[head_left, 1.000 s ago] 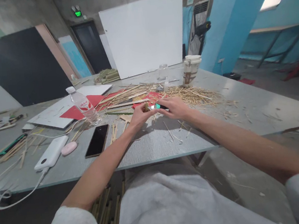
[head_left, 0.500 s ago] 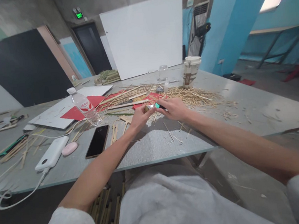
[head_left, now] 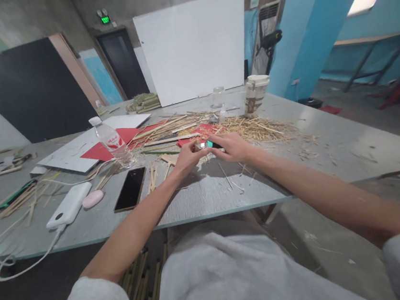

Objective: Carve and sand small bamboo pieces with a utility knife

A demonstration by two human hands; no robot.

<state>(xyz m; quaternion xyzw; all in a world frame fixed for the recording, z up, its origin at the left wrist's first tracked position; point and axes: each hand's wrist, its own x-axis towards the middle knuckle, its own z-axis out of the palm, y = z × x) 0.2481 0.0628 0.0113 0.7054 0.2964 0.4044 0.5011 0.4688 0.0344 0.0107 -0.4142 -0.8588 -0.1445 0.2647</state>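
Note:
Both hands meet over the grey table point(head_left: 191, 204) in the head view. My right hand point(head_left: 233, 147) is closed round a black and green cutter point(head_left: 210, 144), whose pale metal end points left. My left hand point(head_left: 186, 155) is closed at that end, on a small piece whose shape is too small to make out. Straw shavings point(head_left: 262, 129) and red paper point(head_left: 208, 130) lie just beyond the hands. Thin loose slivers point(head_left: 226, 176) rest on the table below them.
On the left are a plastic bottle point(head_left: 114, 143), a black phone point(head_left: 130, 189), a white power bank point(head_left: 69, 205) with its cable, and a pink round case point(head_left: 93, 199). A paper cup point(head_left: 256, 96) and a clear jar point(head_left: 218, 97) stand behind.
The hands have stayed in nearly the same place. The metal end and green part between them have shifted and turned slightly.

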